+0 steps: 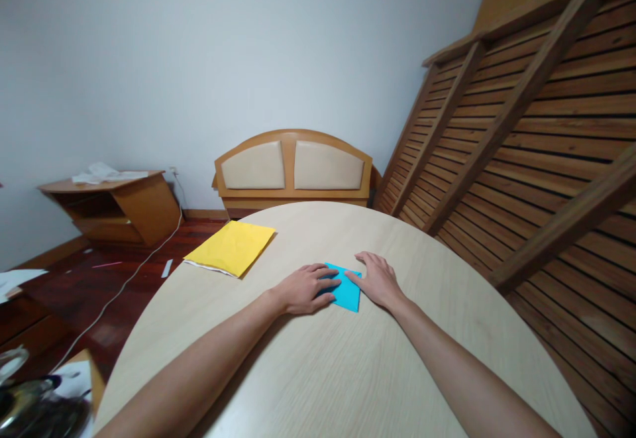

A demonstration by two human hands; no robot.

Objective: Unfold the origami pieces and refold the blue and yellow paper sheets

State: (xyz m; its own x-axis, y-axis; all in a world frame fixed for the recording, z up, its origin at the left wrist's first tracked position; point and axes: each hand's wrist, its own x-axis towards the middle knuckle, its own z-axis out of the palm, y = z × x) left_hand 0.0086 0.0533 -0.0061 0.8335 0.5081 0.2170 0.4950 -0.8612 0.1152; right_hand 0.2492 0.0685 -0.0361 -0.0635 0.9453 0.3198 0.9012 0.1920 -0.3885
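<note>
Fingers of the left hand (304, 289) lie flat and spread over the left part of a folded blue paper (344, 290), pressing it against the round table (318, 372); nothing is pinched or clasped, the palm simply rests open on the sheet. Just beside it, the right hand (378, 280) also lies open, palm down, its thumb touching the paper's right edge while the other fingers rest on bare wood. The blue paper sits flat near the middle of the tabletop, between the two hands, one corner pointing toward the person. Both bare forearms stretch back across the pale wood toward the camera. Farther off to the left, near the table's far rim, lies a stack of yellow paper (231, 248), well apart from the hands. Beyond the table stand a padded wooden headboard (293, 167) against the wall and a slatted bed frame (527, 133) leaning on the right.
</note>
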